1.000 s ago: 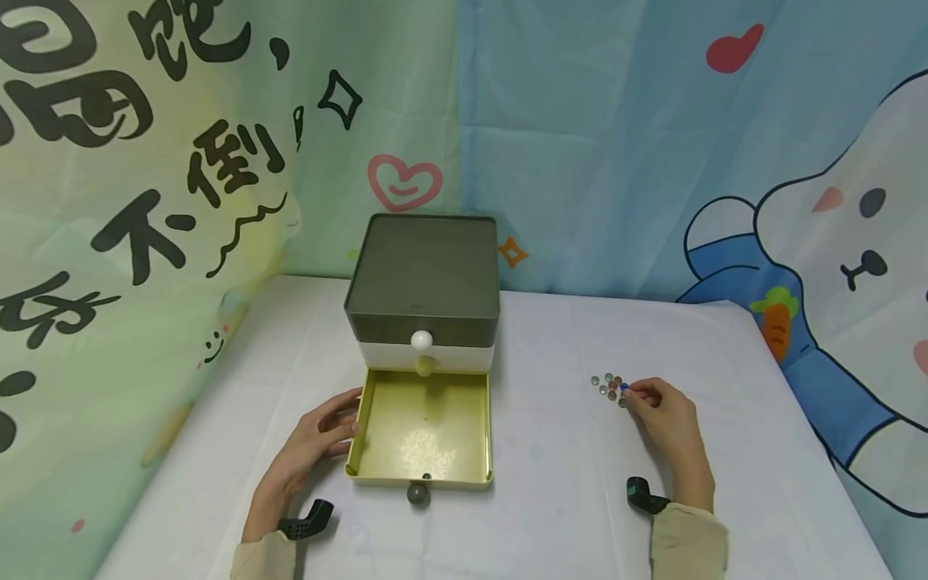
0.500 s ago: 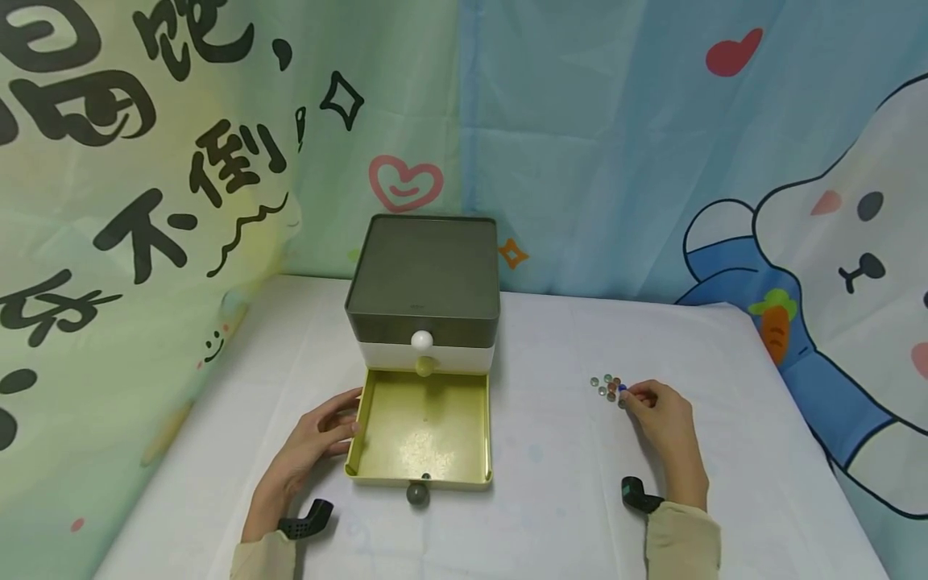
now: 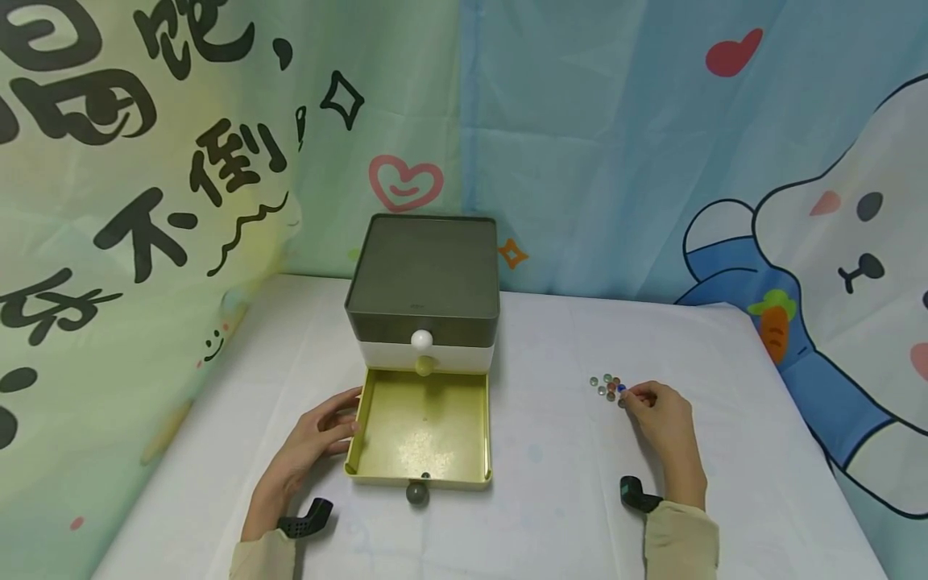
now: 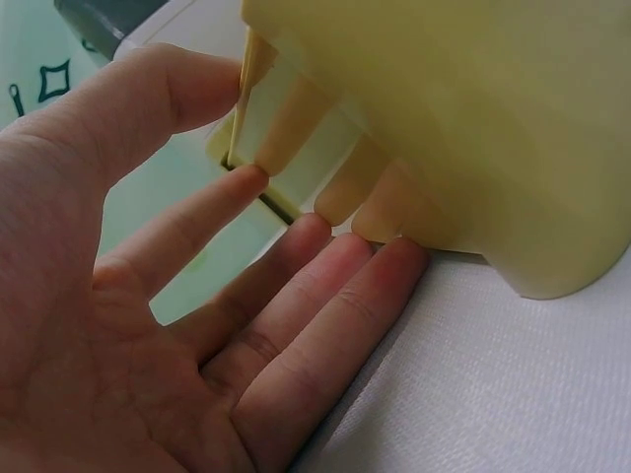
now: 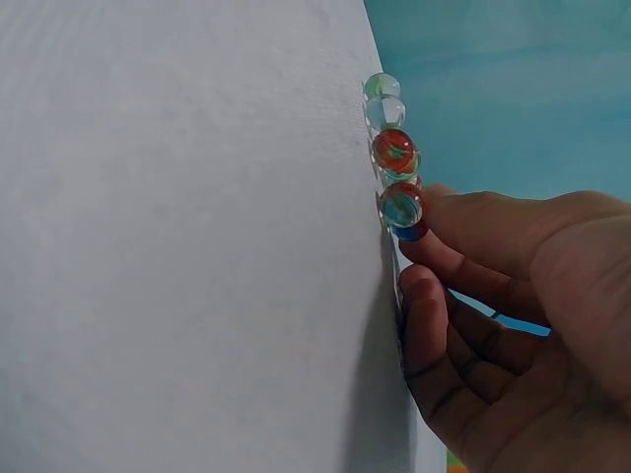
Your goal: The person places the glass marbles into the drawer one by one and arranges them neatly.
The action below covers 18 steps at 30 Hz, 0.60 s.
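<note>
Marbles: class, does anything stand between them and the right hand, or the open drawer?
Nothing visible separates the right hand from the marbles; its fingertips reach their edge. Toward the drawer, only its marble-side wall stands in the way.

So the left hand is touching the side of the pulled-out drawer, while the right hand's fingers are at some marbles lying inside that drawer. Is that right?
Not quite: the marbles lie outside the drawer. The head view shows them on the white cloth, with the right hand at them. The left hand does touch the drawer's side.
</note>
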Each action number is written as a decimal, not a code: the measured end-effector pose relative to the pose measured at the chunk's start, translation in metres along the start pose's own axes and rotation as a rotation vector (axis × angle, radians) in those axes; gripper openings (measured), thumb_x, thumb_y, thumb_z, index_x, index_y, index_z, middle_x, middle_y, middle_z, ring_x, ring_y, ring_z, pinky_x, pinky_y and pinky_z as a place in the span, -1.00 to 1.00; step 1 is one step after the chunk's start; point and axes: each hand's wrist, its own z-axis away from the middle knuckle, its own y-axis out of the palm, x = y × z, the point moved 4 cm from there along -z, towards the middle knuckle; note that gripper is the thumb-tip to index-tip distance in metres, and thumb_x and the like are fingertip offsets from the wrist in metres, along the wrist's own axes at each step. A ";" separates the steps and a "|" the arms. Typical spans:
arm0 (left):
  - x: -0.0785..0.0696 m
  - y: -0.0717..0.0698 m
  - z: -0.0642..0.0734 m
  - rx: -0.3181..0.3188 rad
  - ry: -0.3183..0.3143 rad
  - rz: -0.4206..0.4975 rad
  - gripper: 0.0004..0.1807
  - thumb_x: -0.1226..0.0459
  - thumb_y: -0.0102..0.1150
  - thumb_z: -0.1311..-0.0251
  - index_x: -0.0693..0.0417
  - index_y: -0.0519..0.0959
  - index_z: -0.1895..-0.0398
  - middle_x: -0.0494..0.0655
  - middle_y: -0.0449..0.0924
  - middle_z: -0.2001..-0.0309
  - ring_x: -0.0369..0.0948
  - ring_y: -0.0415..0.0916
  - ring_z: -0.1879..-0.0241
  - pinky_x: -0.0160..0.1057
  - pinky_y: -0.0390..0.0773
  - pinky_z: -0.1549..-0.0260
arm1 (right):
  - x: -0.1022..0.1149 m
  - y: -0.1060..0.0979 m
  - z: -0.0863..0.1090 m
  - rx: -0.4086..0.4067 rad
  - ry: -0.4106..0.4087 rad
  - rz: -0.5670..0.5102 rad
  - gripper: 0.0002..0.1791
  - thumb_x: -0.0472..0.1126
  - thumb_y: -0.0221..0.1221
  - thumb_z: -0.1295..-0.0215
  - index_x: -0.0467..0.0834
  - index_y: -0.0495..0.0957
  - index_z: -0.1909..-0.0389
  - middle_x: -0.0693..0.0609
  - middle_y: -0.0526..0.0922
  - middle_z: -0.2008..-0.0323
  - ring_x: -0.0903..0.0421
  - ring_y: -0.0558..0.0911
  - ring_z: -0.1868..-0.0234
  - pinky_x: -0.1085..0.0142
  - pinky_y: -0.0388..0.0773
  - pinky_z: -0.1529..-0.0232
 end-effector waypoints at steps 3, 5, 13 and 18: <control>0.000 0.000 0.000 0.003 0.002 -0.008 -0.25 0.16 0.35 -0.37 -0.06 0.31 -0.59 0.19 0.37 -0.49 -0.18 0.58 -0.20 -0.25 0.72 0.03 | 0.000 -0.001 0.001 -0.006 0.013 0.003 -0.66 -0.13 0.23 -0.48 -0.38 0.65 0.06 -0.19 0.65 0.28 -0.02 0.54 0.26 0.29 0.41 0.30; -0.001 -0.001 0.000 -0.001 0.000 -0.008 -0.25 0.15 0.36 -0.36 -0.07 0.32 -0.58 0.17 0.37 -0.49 -0.21 0.58 -0.18 -0.26 0.72 0.04 | 0.000 -0.002 0.002 -0.001 0.020 0.000 -0.65 -0.12 0.22 -0.48 -0.39 0.64 0.05 -0.19 0.64 0.27 -0.03 0.53 0.24 0.28 0.41 0.30; -0.001 0.000 0.001 0.005 0.005 -0.013 -0.24 0.14 0.35 -0.37 -0.07 0.31 -0.59 0.17 0.34 -0.51 -0.23 0.56 -0.18 -0.26 0.71 0.03 | 0.000 -0.008 0.000 0.027 0.057 -0.058 -0.54 -0.02 0.13 -0.57 -0.38 0.61 -0.11 -0.35 0.66 0.03 -0.16 0.61 0.06 0.31 0.47 0.27; -0.002 0.000 0.001 0.012 0.010 -0.001 -0.25 0.16 0.35 -0.37 -0.06 0.32 -0.59 0.17 0.35 -0.51 -0.19 0.56 -0.20 -0.27 0.71 0.03 | 0.000 -0.009 -0.001 0.004 0.113 -0.118 -0.48 0.05 0.13 -0.57 -0.34 0.60 -0.17 -0.34 0.67 -0.03 -0.04 0.62 0.12 0.37 0.51 0.36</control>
